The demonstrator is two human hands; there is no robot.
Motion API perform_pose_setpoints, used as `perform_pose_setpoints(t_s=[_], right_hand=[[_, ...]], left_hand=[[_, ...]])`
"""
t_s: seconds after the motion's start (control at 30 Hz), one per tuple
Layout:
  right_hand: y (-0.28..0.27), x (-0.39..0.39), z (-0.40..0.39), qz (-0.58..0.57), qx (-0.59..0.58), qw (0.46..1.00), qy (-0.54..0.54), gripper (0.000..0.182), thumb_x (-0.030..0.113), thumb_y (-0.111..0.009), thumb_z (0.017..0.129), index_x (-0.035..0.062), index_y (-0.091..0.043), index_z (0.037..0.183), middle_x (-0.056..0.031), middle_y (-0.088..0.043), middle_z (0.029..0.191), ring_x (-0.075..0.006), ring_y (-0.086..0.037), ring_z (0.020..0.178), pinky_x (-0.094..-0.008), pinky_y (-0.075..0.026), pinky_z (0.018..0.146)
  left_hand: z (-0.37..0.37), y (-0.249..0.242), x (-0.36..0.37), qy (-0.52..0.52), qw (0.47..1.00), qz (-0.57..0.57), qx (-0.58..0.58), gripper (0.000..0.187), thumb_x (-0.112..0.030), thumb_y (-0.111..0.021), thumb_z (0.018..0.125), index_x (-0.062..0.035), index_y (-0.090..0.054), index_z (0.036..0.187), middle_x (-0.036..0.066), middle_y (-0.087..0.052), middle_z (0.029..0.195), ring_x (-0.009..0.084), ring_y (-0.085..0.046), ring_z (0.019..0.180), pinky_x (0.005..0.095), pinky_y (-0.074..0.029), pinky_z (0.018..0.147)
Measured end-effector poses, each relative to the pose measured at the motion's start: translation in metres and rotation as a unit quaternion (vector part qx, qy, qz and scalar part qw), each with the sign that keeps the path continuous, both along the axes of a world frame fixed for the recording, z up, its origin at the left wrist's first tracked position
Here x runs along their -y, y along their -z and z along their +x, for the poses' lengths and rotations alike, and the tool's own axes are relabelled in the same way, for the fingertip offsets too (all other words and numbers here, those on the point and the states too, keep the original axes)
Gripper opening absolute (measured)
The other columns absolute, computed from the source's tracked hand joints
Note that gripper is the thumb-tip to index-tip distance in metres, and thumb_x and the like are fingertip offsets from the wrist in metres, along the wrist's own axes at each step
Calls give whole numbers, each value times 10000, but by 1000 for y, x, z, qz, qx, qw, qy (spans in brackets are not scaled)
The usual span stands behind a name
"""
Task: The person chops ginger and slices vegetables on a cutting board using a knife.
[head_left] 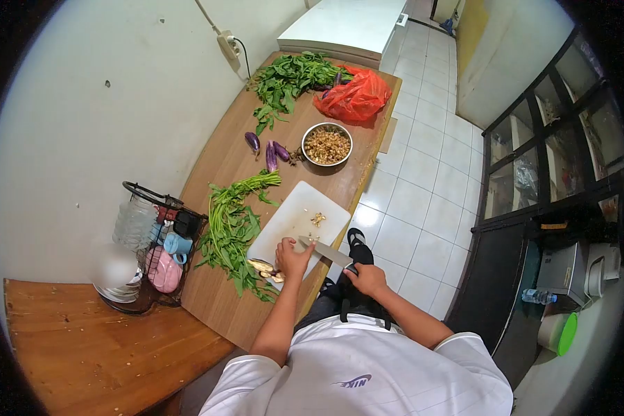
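My right hand grips the dark handle of a kitchen knife, its blade pointing left across the white cutting board. By the blade's tip, my left hand rests on the board with its fingers bent together; what they hold is hidden. Small chopped pale-brown pieces lie on the board beyond the blade. Left of my left hand, several larger cream pieces with dark edges lie at the board's near-left corner.
Leafy green stems lie left of the board. Beyond it are a metal bowl of chopped pieces, purple eggplants, more greens and a red plastic bag. A dish rack stands at left.
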State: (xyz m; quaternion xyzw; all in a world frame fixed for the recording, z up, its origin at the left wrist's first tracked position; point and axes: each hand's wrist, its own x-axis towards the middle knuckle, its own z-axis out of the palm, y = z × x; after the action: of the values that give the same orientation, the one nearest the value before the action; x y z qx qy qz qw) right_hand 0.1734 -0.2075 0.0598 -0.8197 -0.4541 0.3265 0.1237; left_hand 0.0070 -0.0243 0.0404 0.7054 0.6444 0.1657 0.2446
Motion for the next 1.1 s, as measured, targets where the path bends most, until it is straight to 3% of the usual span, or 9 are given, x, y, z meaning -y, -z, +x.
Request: perform_pose_setpoints(t_s=[0.1, 0.23, 0.33, 0.4, 0.53, 0.7, 0.8, 1.1], right_hand=[[4, 8, -2, 9, 12, 1000, 3, 578, 617, -549, 955, 66, -725, 937, -197, -727, 839, -416, -704, 827, -528, -552, 734], [0, 21, -4, 17, 20, 999, 30, 569, 610, -555, 956, 66, -718, 920, -193, -723, 814, -416, -702, 805, -527, -549, 713], [-4, 29, -4, 12, 18, 999, 42, 565, 608, -555, 958, 68, -714, 905, -187, -722, 809, -414, -701, 797, -526, -547, 700], [-6, 33, -2, -10, 8, 999, 39, 569, 609, -559, 954, 67, -731, 950, -210, -732, 842, -405, -720, 822, -523, -563, 737], [-1, 44, 3, -6, 6, 999, 40, 579, 619, -558, 949, 67, -734, 939, -200, -736, 849, -402, -720, 834, -527, -562, 743], [5, 45, 11, -14, -27, 1000, 1, 598, 652, -530, 952, 91, -737, 938, -192, -727, 843, -414, -702, 841, -517, -550, 738], [-2, 34, 17, -62, -61, 996, -35, 647, 680, -497, 947, 93, -764, 1003, -198, -747, 945, -394, -718, 941, -512, -566, 826], [8, -27, 59, -103, -70, 991, -44, 724, 726, -438, 946, 81, -765, 994, -213, -737, 972, -416, -696, 977, -504, -547, 858]], left_hand=[[14, -5, -8, 30, 998, -16, -45, 665, -515, -918, 627, -149, -557, 1049, 109, -596, 1117, 346, -562, 1100, 519, -430, 898], [26, -7, -16, 53, 996, -33, -58, 638, -497, -924, 620, -157, -577, 1034, 103, -583, 1125, 343, -545, 1123, 537, -422, 909], [28, 0, -25, 89, 994, -5, -58, 581, -479, -925, 619, -171, -597, 987, 80, -586, 1092, 330, -546, 1123, 537, -414, 912], [28, 5, -32, 119, 991, 27, -50, 433, -455, -907, 658, -179, -652, 873, 46, -591, 1060, 306, -550, 1115, 507, -412, 918], [23, 10, -46, 133, 990, 30, -46, 278, -423, -871, 727, -197, -725, 799, 15, -607, 1025, 277, -558, 1099, 492, -409, 919], [14, 11, -51, 107, 993, 27, -34, 196, -398, -799, 827, -208, -795, 873, 11, -649, 1050, 261, -573, 1101, 499, -409, 938], [5, 15, -47, 76, 997, 22, -20, 210, -401, -784, 841, -193, -790, 864, 14, -656, 1080, 268, -582, 1105, 506, -417, 934], [-38, 35, -23, 2, 999, 38, 34, 179, -367, -795, 828, -191, -789, 857, 15, -664, 1046, 277, -593, 1072, 521, -428, 908]])
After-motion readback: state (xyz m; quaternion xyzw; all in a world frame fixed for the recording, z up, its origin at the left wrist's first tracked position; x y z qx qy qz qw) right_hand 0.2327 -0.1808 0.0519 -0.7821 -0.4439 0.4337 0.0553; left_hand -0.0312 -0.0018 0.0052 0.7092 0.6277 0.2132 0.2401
